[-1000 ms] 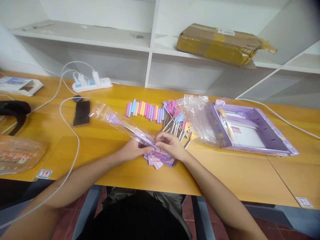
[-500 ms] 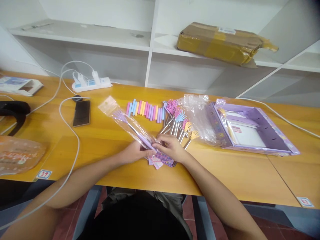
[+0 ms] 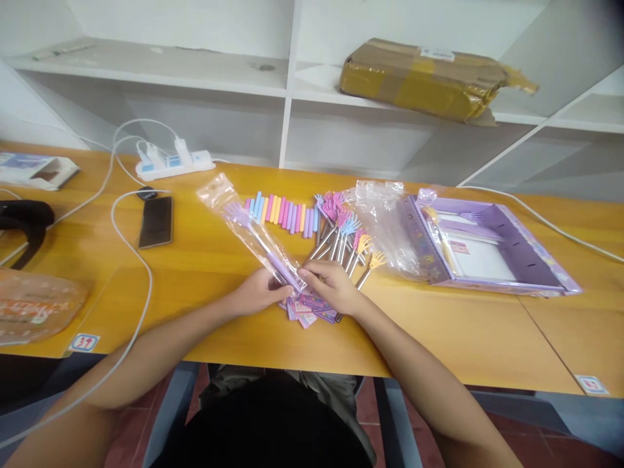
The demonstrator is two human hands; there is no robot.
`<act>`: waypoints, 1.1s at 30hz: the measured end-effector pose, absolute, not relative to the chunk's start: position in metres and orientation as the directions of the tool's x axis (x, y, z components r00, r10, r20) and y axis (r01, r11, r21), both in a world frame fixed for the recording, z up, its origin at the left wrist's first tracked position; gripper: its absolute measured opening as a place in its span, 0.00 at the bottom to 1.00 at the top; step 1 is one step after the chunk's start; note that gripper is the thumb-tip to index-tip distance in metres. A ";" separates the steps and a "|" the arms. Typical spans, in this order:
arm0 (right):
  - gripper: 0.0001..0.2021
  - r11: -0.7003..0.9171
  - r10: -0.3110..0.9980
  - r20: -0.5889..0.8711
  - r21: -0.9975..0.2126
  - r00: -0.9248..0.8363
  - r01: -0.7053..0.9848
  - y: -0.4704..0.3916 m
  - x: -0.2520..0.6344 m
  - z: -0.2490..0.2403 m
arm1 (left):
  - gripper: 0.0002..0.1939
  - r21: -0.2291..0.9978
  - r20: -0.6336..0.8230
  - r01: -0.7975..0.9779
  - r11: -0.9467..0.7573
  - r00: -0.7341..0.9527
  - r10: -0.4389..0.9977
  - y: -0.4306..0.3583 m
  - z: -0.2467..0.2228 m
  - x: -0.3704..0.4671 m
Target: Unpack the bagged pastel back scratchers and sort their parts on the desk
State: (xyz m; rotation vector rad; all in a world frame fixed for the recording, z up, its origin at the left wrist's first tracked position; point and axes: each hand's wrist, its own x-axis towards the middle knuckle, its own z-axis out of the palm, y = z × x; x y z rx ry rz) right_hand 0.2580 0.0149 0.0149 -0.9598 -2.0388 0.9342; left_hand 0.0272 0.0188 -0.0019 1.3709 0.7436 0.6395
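A purple back scratcher (image 3: 279,261) lies inside a clear plastic bag (image 3: 214,190), slanting up to the left above the table. My left hand (image 3: 259,290) is closed around the lower part of the bagged scratcher. Thumb and fingers of my right hand (image 3: 331,285) pinch the bag's lower end. Beneath the hands lie several printed cards (image 3: 307,314), partly covered. Just beyond my right hand is a pile of back scratchers with metal rods and coloured claw heads (image 3: 350,225). A row of pastel handle tubes (image 3: 283,211) lies to its left.
Clear empty bags (image 3: 385,227) sit beside an open purple box (image 3: 531,263) holding a bagged yellow scratcher. On the left are a phone (image 3: 156,221), a power strip (image 3: 175,166), a looping white cable (image 3: 142,260) and an orange-printed bag (image 3: 36,305). A taped carton (image 3: 419,81) rests on the shelf.
The bagged scratcher has tilted a little more upright, and its claw end has turned to show more clearly. Both hands keep hold of the lower end. The whole view has shifted slightly.
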 end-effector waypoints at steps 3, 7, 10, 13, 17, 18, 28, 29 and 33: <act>0.24 0.377 0.852 0.218 -0.887 -0.477 0.267 0.015 0.259 0.012 | 0.15 0.989 -0.137 0.048 0.140 0.662 0.737 0.020 0.002 0.025; 0.21 0.088 0.912 0.088 -0.996 -0.400 -0.019 0.014 0.258 0.005 | 0.10 0.973 -0.230 0.177 0.150 0.825 0.516 0.019 0.013 0.020; 0.26 -0.105 0.914 -0.034 -0.983 -0.405 -0.153 0.014 0.256 -0.001 | 0.09 0.954 -0.296 0.275 0.117 0.924 0.243 0.019 0.023 0.015; 0.22 -0.223 0.886 -0.134 -0.962 -0.444 -0.155 0.015 0.255 -0.002 | 0.12 0.929 -0.369 0.358 0.095 0.916 0.158 0.024 0.029 0.009; 0.22 -0.284 0.736 -0.187 -0.958 -0.651 -0.047 0.011 0.252 0.009 | 0.20 0.971 -0.226 0.234 0.054 0.810 0.541 0.039 0.024 0.003; 0.22 -0.302 0.674 -0.207 -0.953 -0.709 -0.008 0.008 0.250 0.012 | 0.18 0.986 -0.139 0.162 0.024 0.746 0.651 0.042 0.021 0.004; 0.22 -0.287 0.493 -0.263 -0.949 -0.829 0.130 0.001 0.247 0.017 | 0.20 0.998 -0.002 0.054 -0.031 0.523 0.853 0.039 0.004 0.016; 0.22 -0.242 0.573 -0.256 -0.961 -0.779 0.138 0.006 0.255 0.017 | 0.20 0.998 -0.010 0.061 -0.025 0.521 0.854 0.040 0.002 0.016; 0.19 0.183 0.905 0.029 -0.927 -0.424 0.328 0.027 0.284 0.018 | 0.19 0.994 -0.040 0.105 -0.017 0.509 0.860 0.040 0.000 0.016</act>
